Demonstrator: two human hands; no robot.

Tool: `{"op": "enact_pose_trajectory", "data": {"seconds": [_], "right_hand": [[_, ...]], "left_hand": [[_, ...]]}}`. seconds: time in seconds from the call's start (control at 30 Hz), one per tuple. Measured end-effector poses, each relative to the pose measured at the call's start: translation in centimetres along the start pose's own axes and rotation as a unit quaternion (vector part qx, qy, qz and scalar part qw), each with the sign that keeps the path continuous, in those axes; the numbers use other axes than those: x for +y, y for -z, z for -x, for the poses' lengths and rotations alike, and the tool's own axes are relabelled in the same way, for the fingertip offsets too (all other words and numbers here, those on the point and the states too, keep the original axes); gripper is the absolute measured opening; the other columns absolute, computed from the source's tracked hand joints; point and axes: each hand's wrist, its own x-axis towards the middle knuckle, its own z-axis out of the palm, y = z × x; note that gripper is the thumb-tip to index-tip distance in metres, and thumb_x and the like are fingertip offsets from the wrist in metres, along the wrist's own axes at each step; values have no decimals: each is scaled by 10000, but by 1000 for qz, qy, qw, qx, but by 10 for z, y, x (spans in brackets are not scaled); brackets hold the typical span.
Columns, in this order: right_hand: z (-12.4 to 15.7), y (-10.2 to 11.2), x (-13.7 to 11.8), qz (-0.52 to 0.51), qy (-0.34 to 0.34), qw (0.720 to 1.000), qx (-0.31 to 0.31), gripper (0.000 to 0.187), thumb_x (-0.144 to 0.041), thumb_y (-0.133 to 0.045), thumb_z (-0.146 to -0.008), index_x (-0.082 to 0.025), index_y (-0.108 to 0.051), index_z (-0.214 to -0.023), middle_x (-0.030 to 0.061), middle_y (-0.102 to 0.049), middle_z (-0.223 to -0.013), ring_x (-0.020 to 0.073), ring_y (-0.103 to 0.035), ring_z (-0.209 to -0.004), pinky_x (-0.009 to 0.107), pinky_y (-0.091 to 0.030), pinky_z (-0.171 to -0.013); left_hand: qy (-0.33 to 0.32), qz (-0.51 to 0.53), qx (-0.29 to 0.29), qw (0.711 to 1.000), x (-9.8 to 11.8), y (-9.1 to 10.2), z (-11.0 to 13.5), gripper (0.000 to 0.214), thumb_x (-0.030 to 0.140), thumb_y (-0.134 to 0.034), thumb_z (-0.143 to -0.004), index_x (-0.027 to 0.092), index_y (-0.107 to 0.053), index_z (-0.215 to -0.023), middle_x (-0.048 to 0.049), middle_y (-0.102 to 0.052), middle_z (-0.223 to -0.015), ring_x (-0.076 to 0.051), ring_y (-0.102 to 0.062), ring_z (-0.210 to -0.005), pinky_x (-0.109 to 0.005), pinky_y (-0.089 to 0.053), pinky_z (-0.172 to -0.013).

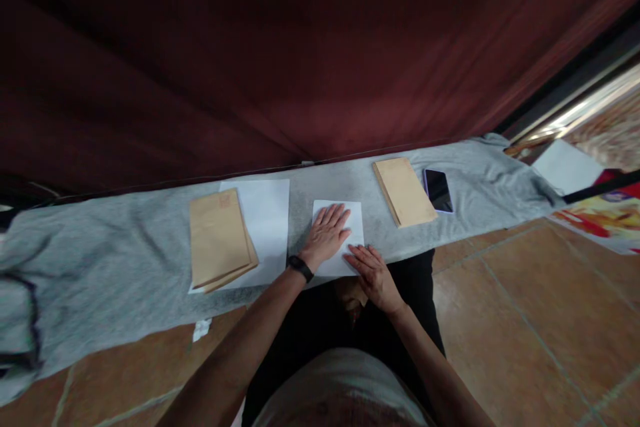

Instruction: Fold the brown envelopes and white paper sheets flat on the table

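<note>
A small white sheet of paper (354, 215), perhaps folded, lies in front of me on the grey cloth. My left hand (327, 233), with a black band on its wrist, rests flat across the middle of the paper, fingers stretched away from me. Near the paper's lower right edge, my right hand (373, 272) touches it with outstretched fingers. On the left, several brown envelopes (219, 233) sit in a stack over larger white sheets (270, 220). Another stack of brown envelopes (406, 192) lies to the right of my hands.
A phone (439, 191) lies beside the right stack. The narrow surface is covered by a grey cloth (125, 253) and backed by a dark red curtain (320, 67). A white scrap (202, 329) is on the tiled floor (490, 320). Colourful printed packaging (600, 217) stands at far right.
</note>
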Motion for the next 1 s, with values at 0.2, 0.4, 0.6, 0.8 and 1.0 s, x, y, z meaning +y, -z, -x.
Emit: {"op": "enact_pose_trajectory", "data": {"seconds": [0.2, 0.4, 0.6, 0.8, 1.0], "right_hand": [[0, 0, 2, -3, 3, 1000, -15, 649, -84, -473, -889, -250, -468, -1516, 43, -437, -1595, 240, -369, -1493, 531, -269, -1248], [2, 2, 7, -7, 10, 1000, -18, 659, -89, -484, -898, -243, -434, -1537, 57, -446, -1589, 237, -387, -1484, 531, -295, -1240], [3, 7, 12, -13, 14, 1000, -3, 672, -48, -487, -887, -265, -458, -1523, 62, -503, -1548, 230, -453, -1443, 531, -330, -1226], [2, 14, 16, -24, 31, 999, -3, 647, -33, -479, -887, -281, -511, -1484, 55, -533, -1524, 226, -495, -1410, 524, -357, -1211], [1, 17, 17, -44, 37, 998, 12, 529, -109, -464, -965, -276, -536, -1461, 61, -573, -1487, 220, -523, -1386, 517, -369, -1205]], "left_hand": [[47, -35, -2, 998, -16, 6, 15, 587, 472, -316, -1052, 214, -349, -1579, -63, -280, -1665, -242, -217, -1555, -478, -148, -1277], [57, -34, 6, 998, -19, 7, 28, 588, 444, -342, -1047, 204, -343, -1583, -70, -283, -1662, -246, -233, -1550, -468, -164, -1273], [54, -35, -4, 998, -21, 10, 39, 560, 392, -372, -1047, 176, -382, -1563, -93, -310, -1651, -270, -264, -1539, -483, -198, -1270], [4, -25, -38, 999, -28, 15, 69, 522, 172, -361, -1017, 125, -403, -1536, -132, -366, -1625, -243, -310, -1521, -430, -283, -1251], [-40, 12, -69, 997, -31, 29, 99, 629, -14, -342, -925, 154, -399, -1528, -133, -331, -1642, -219, -263, -1537, -427, -292, -1250]]}}
